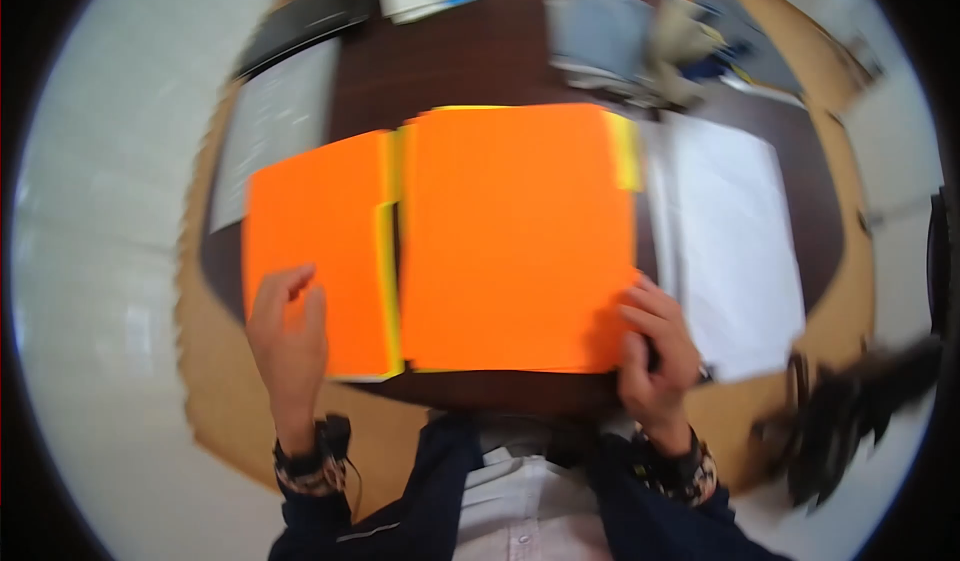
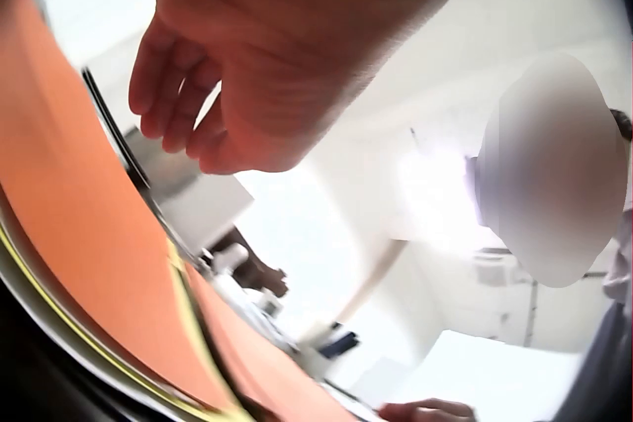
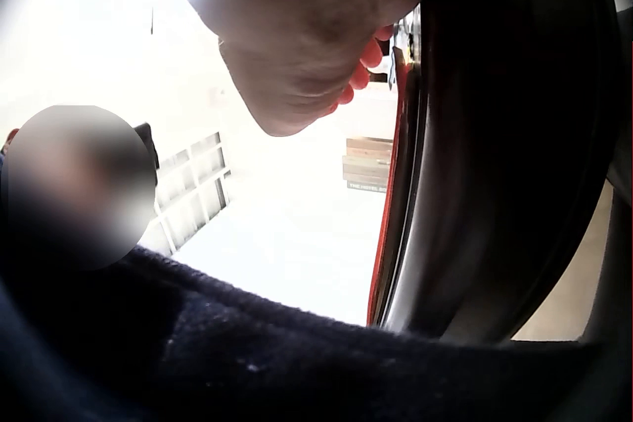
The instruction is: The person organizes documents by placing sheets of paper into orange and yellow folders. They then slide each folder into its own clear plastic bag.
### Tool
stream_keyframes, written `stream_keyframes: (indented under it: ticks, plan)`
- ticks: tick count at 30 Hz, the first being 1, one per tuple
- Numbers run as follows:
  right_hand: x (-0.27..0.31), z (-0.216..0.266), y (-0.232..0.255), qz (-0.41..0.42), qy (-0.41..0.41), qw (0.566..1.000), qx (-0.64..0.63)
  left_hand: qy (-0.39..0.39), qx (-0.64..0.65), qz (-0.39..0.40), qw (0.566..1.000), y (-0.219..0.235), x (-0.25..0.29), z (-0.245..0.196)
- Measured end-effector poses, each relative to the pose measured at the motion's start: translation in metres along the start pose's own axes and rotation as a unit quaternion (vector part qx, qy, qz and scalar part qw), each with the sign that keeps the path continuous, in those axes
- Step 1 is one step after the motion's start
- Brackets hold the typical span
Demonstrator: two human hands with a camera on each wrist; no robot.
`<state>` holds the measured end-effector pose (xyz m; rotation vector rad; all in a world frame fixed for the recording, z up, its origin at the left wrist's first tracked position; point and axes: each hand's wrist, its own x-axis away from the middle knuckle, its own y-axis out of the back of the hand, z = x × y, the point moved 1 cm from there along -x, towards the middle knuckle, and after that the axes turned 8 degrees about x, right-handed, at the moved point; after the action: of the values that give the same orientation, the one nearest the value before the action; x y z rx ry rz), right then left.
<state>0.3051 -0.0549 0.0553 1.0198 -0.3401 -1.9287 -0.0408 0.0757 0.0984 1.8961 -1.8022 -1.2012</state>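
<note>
- The left hand [image 1: 288, 326] is released, fingers relaxed, above the left stack of flat orange sheets with yellow edges [image 1: 320, 211].
- The right hand [image 1: 662, 356], loosely bent, grasps nothing visible at the right edge of the wider orange stack [image 1: 518, 236]; contact is unclear.
- The 2 stacks lie adjacent on the dark brown table [image 1: 450, 51].
- White paper [image 1: 740, 251] lies just beside the right hand; a grey flat sheet [image 1: 280, 111] borders the left stack.
- Only the left wrist view shows air beneath the left fingers; only the right wrist view shows a brown, lettered block-like pile [image 3: 367, 164].
</note>
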Motion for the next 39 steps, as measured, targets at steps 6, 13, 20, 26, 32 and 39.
stream_keyframes:
  ticks: [6, 13, 20, 26, 32, 39]
  plan:
    - [0.003, 0.005, 0.039, -0.053, 0.000, 0.998, 0.036, -0.189, 0.113, 0.241, 0.945, -0.085, 0.020, -0.098]
    - [0.016, -0.051, 0.080, 0.077, -0.114, 0.954, 0.266, -0.178, -0.004, 0.331, 0.927, -0.103, 0.019, -0.087]
    - [0.020, -0.057, 0.078, 0.078, -0.136, 0.948, 0.277, -0.175, -0.026, 0.347, 0.921, -0.102, 0.024, -0.092]
    - [0.014, -0.061, 0.085, 0.014, -0.170, 0.961, 0.219, -0.170, -0.025, 0.356, 0.918, -0.100, 0.023, -0.088]
    - [0.011, -0.065, 0.087, -0.018, -0.192, 0.959, 0.206, -0.183, -0.018, 0.359, 0.915, -0.098, 0.020, -0.093]
    - [0.014, -0.061, 0.103, -0.096, -0.241, 0.954, 0.148, -0.199, -0.015, 0.370, 0.907, -0.099, 0.026, -0.090]
